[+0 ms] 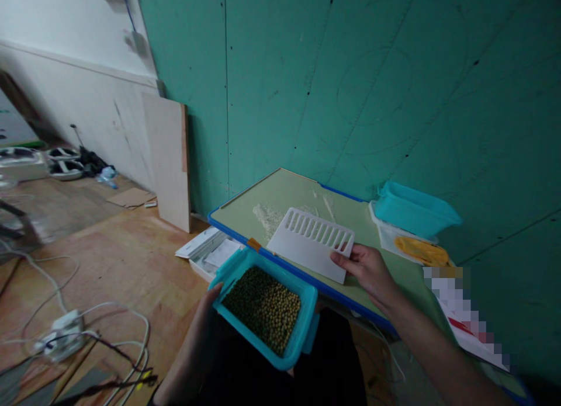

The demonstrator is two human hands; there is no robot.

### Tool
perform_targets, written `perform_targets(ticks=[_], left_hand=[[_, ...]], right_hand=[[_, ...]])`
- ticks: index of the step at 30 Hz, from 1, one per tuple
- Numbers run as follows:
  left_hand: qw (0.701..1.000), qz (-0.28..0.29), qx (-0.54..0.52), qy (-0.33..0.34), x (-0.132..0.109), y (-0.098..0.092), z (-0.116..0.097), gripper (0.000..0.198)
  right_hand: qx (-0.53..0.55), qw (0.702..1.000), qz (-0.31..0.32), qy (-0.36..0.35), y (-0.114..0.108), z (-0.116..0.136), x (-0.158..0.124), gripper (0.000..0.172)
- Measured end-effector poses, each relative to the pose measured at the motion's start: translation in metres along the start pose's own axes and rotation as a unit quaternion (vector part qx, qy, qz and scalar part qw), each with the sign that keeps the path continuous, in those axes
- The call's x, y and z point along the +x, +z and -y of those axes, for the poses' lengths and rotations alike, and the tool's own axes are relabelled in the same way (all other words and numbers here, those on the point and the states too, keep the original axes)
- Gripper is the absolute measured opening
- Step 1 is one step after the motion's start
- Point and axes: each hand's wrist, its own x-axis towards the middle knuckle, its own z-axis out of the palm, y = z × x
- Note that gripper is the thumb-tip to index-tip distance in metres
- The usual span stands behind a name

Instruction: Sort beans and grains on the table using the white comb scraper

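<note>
My left hand [205, 312] grips the near left edge of a teal plastic container [302, 330] filled with small green-brown beans [263, 306], holding it just below the desk's front edge. My right hand [368, 269] pinches the right corner of a white plastic slotted board [307, 245] that lies flat on the green desk top [284, 193] with a blue rim. A patch of pale powder [267, 216] is spread on the desk beside the board.
A second teal container [412, 210] stands at the desk's back right, beside a yellow item [423, 251] on white paper. A white tray [210, 254] sits on the wooden floor below. Cables and a power strip [63, 333] lie at the left. A green wall stands behind.
</note>
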Motion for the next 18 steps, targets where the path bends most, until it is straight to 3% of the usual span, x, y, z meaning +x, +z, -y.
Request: perform_targets(ticks=[7,13,18], left_hand=[[0.999,0.039,0.009,0.014,0.001,-0.007,0.003,0.070],[0.997,-0.036,0.043,0.048,0.010,-0.010,0.003,0.056],[0.994,-0.052,0.073,0.063,0.013,-0.021,0.008,0.053]], right_hand=[[0.006,1.000,0.007,0.010,0.003,-0.002,0.000,0.055],[0.008,1.000,0.010,-0.021,0.007,-0.007,0.000,0.051],[-0.019,0.997,0.019,-0.067,0.016,-0.016,0.008,0.044]])
